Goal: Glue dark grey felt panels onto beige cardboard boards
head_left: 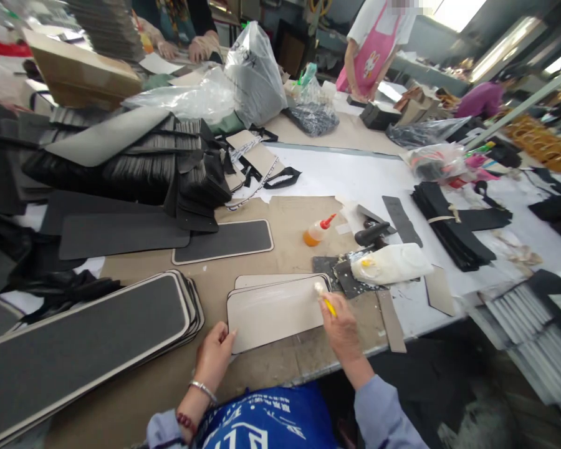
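Note:
In front of me on the table lies a beige panel (275, 317) with rounded corners and a dark edge, on top of at least one similar panel (262, 280). My left hand (214, 354) is closed at its lower left corner, fingers pinched on the edge. My right hand (343, 330) grips a yellow-handled brush (330, 306); its whitish tip touches the panel's upper right end. To the right, a white plastic bottle (397, 263) lies on its side on dark, glue-smeared scraps (348, 279). Farther back stands a small bottle of orange liquid (312, 234) with a red nozzle.
A stack of long dark panels (121, 312) with pale borders lies at left. Behind it sit bundled black pieces (135, 168) and one dark panel (229, 242). Strapped black strips (451, 231) lie at right. The table's front edge (318, 371) runs near my body. Other people work across the table.

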